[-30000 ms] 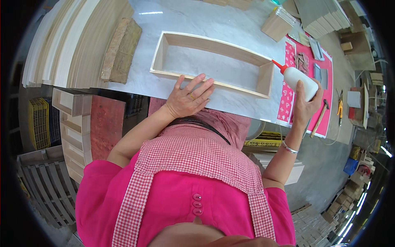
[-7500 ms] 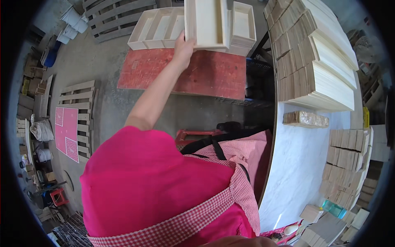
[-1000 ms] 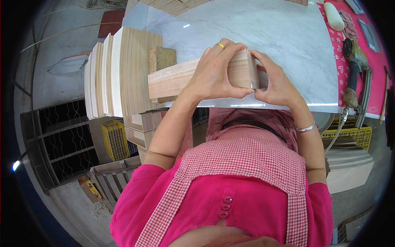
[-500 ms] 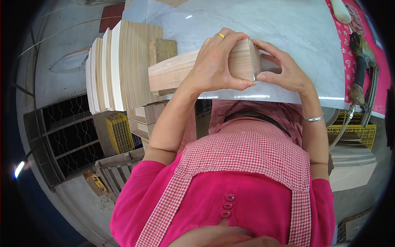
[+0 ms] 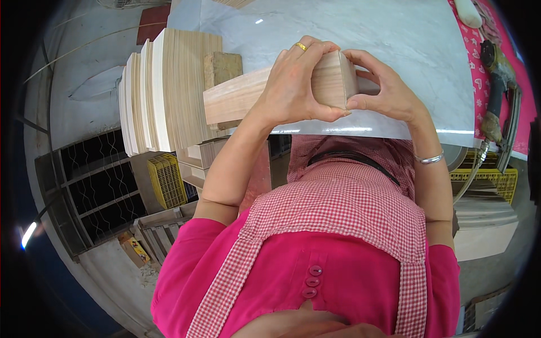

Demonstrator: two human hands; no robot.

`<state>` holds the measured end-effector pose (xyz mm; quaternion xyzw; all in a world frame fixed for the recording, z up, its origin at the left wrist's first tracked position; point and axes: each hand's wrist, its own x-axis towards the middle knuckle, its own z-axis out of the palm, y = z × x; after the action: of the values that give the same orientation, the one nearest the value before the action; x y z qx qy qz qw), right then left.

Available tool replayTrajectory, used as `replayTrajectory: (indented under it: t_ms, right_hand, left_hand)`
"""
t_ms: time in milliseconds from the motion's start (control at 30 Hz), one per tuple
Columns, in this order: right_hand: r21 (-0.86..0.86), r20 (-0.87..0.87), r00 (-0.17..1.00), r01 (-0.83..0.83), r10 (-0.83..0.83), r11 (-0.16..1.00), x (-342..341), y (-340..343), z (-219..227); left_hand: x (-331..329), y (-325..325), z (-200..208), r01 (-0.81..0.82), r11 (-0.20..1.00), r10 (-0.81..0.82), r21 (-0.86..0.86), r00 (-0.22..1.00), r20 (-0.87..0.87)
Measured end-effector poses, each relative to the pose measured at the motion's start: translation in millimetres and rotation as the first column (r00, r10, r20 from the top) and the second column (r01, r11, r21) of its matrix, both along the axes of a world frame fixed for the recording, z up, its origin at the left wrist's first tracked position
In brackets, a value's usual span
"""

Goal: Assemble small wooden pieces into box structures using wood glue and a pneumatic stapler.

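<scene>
A long, box-shaped piece of pale wood [image 5: 239, 93] lies over the white marbled tabletop, its far left part beside a rough wooden block [image 5: 224, 69]. My left hand [image 5: 293, 81], with a gold ring, spans the piece near its right end, fingers over the far edge and thumb along the near edge. At that end, my right hand [image 5: 390, 87] curves round the end face [image 5: 349, 81], fingertips at the far corner and thumb at the near corner. A gap shows between the right palm and the wood. Whether the piece is solid or hollow, I cannot tell.
Stacked thin wooden boards [image 5: 189, 84] stand left of the piece. At the right, an air-hose tool [image 5: 496, 90] lies by a pink patterned cloth [image 5: 479, 84]. Yellow crates [image 5: 166, 180] and more boards [image 5: 484, 219] sit below table level. The tabletop [image 5: 338, 22] extends away beyond my hands.
My right hand has shifted slightly left, its thumb closer against the end of the wooden piece. The left hand keeps its hold, and the piece has barely moved.
</scene>
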<state>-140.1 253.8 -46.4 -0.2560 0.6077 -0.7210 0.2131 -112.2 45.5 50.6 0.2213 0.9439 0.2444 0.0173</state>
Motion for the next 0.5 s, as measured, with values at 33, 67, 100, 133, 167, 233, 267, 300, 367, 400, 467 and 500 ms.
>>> replayTrajectory:
  t_ms: [33, 67, 100, 133, 167, 233, 267, 300, 367, 400, 467, 500]
  right_hand:
    - [0.001, 0.004, 1.000, -0.010, 0.010, 1.000, -1, 0, 0]
    - [0.002, 0.007, 1.000, -0.021, 0.021, 1.000, -2, 0, 0]
    - [0.003, 0.009, 0.999, -0.032, 0.032, 0.999, -3, 0, 0]
    - [0.002, 0.009, 0.999, -0.032, 0.032, 0.999, -4, -1, 0]
    - [0.012, 0.007, 0.999, -0.040, 0.040, 0.999, -5, -1, 0]
    - [0.032, -0.001, 0.999, -0.054, 0.054, 0.998, -6, 0, 1]
    - [0.032, -0.007, 0.999, -0.052, 0.053, 0.998, -7, 1, 2]
    - [0.037, 0.013, 0.998, -0.063, 0.062, 0.997, -7, 1, 2]
    - [0.045, 0.050, 0.996, -0.082, 0.080, 0.996, -5, 1, 2]
    - [0.044, 0.038, 0.996, -0.082, 0.080, 0.996, -3, 1, 3]
    - [0.022, -0.059, 0.997, 0.059, -0.057, 0.998, 10, 1, 5]
    - [0.005, -0.104, 0.986, 0.128, -0.126, 0.992, 13, 0, 5]
  left_hand:
    - [-1, 0, -1, 0.001, 1.000, -0.001, 0.000, 1.000, 0.001]
    - [-1, 0, -2, 0.009, 1.000, -0.009, -0.002, 1.000, -0.023]
    - [-2, 0, -3, 0.018, 1.000, -0.018, -0.005, 0.999, -0.048]
    - [-2, -1, -4, 0.026, 1.000, -0.027, -0.008, 0.997, -0.073]
    - [-2, -1, -4, 0.027, 1.000, -0.028, -0.009, 0.997, -0.074]
    - [-2, 0, -3, 0.019, 1.000, -0.021, -0.018, 0.998, -0.065]
    - [-2, 0, -3, 0.016, 1.000, -0.017, -0.022, 0.998, -0.062]
    - [-2, 0, -3, 0.018, 1.000, -0.020, -0.023, 0.997, -0.069]
    - [-1, 0, -2, 0.005, 1.000, -0.005, -0.006, 1.000, -0.021]
    - [-2, -1, -2, -0.004, 1.000, 0.004, 0.002, 1.000, -0.002]
    - [-2, -2, -3, 0.002, 1.000, -0.002, 0.009, 1.000, -0.015]
    - [-2, -2, -4, 0.009, 1.000, -0.009, 0.018, 1.000, -0.016]
